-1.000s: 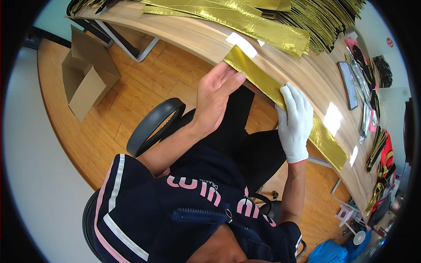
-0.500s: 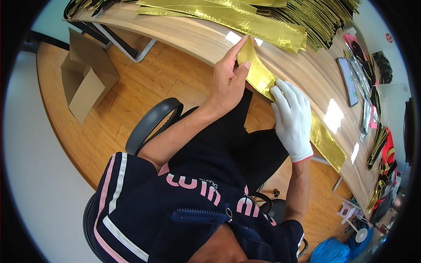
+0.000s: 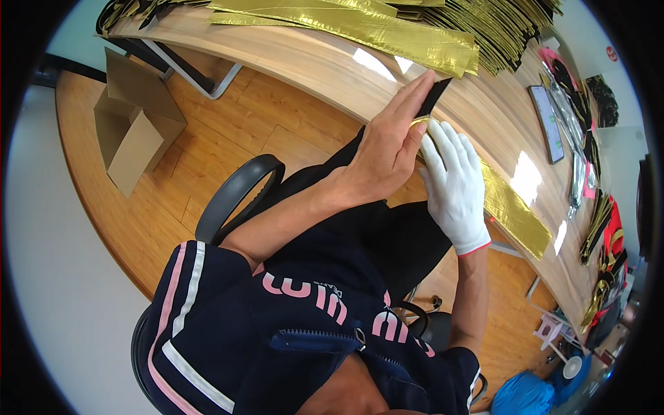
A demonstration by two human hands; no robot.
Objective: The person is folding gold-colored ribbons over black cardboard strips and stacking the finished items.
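A long gold metallic fabric strip [image 3: 515, 213] runs along the near edge of the wooden table, its lower end lying flat to the right. Bare, my left hand [image 3: 384, 155] has the strip's upper end between thumb and straight fingers. That end is turned over, so its black underside [image 3: 434, 98] shows past the fingertips. My right hand [image 3: 454, 183] wears a white glove with a red cuff edge. Its fingertips grip the strip right beside my left thumb. Both hands cover the middle of the strip.
More flat gold strips [image 3: 346, 28] lie at the far side, beside a fanned stack of gold-and-black strips [image 3: 494, 31]. A phone [image 3: 546, 124] and silvery clear packaging [image 3: 568, 128] lie to the right. An open cardboard box [image 3: 138, 138] stands on the floor, near a black chair armrest [image 3: 238, 190].
My left hand has moved right to meet the gloved hand. The strip's upper end has turned from its gold face to the black side. The right hand has shifted slightly left.
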